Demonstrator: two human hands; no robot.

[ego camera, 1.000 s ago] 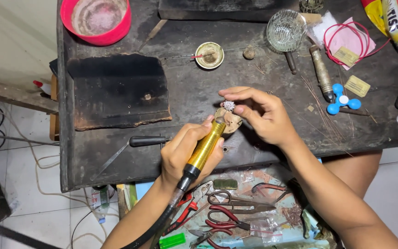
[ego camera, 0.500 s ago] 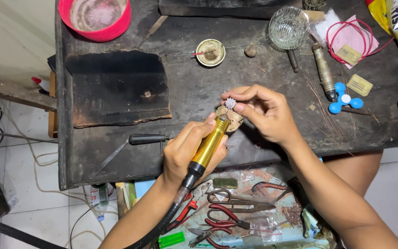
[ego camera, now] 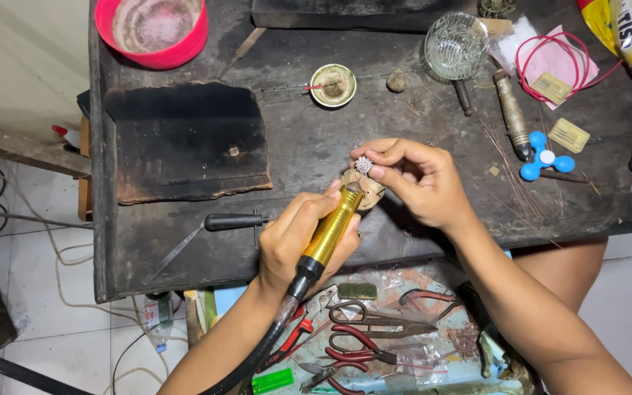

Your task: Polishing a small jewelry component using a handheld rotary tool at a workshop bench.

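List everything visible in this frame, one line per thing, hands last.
bench: 1, dark, centre
bowl: 1, red, top left
slab: 1, black, left of hands
tin: 1, round, centre top
glass dish: 1, clear, top
spinner: 1, blue, right
file: 1, black handle, bench front
pliers: several, red-handled, tray below
handpiece: 1, gold, in left hand
ornament: 1, silvery, right fingertips
left hand: grips handpiece
right hand: pinches ornament

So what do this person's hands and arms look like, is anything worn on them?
Both are bare: the left hand and the right hand show no gloves, rings, watch or bracelets. Both forearms are uncovered, with no sleeves in view. Fingernails look short and plain.
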